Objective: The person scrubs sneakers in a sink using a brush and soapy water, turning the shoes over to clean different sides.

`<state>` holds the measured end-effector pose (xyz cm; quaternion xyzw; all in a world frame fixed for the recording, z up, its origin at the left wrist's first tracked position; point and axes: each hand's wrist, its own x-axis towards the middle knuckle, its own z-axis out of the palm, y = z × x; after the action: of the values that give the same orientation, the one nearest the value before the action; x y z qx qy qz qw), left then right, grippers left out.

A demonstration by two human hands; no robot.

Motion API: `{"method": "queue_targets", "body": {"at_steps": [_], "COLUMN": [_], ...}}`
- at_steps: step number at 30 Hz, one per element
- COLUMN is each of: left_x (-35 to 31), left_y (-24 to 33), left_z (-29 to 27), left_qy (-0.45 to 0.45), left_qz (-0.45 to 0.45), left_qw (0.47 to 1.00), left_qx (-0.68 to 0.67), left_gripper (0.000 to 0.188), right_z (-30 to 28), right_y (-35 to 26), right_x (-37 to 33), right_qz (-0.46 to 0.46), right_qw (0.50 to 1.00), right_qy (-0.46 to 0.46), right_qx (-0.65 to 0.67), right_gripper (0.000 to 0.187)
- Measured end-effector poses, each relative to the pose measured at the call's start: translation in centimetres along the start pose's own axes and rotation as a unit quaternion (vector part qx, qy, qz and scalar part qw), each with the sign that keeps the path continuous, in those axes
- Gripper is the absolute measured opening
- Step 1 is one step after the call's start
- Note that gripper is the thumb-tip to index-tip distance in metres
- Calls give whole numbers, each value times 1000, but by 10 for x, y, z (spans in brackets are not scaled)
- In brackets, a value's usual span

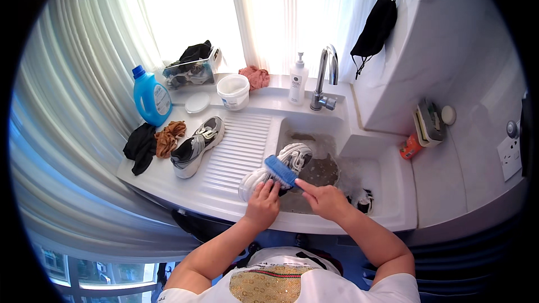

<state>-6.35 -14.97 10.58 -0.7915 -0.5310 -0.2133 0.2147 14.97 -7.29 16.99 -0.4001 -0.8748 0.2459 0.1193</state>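
A sneaker [295, 155], with white and dark parts showing, lies tilted across the sink's left edge, one end over the murky water. My left hand [263, 205] grips its near end, fingers laid over the side. In my right hand [327, 197] is a blue scrubbing brush [280, 170], pressed against the middle of the shoe; the brush covers part of it. A second sneaker [199, 147], grey, white and black, rests upright on the ribbed drainboard [238, 145] to the left.
The white sink [387, 191] holds cloudy water and a black-and-white item [364, 201]. Behind stand a chrome faucet [321, 90], pump bottle [297, 81], white tub [233, 93], lid [197, 102] and blue detergent bottle [151, 96]. Dark [140, 148] and brown cloths [169, 139] lie left.
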Motion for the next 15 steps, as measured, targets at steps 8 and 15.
{"method": "queue_targets", "body": {"at_steps": [8,15], "left_x": [-3,-11], "left_y": [3,9], "left_z": [5,7], "left_qy": [-19,-51], "left_qz": [6,-5], "left_qw": [1000,999], "left_qx": [7,-8], "left_gripper": [23,27], "right_z": [-21,-26], "right_y": [-27,-34], "right_x": [3,32], "right_qz": [-31,-123], "right_qw": [995,985], "right_qy": [-91,-124], "right_qx": [-32,0], "right_gripper": [40,40]}}
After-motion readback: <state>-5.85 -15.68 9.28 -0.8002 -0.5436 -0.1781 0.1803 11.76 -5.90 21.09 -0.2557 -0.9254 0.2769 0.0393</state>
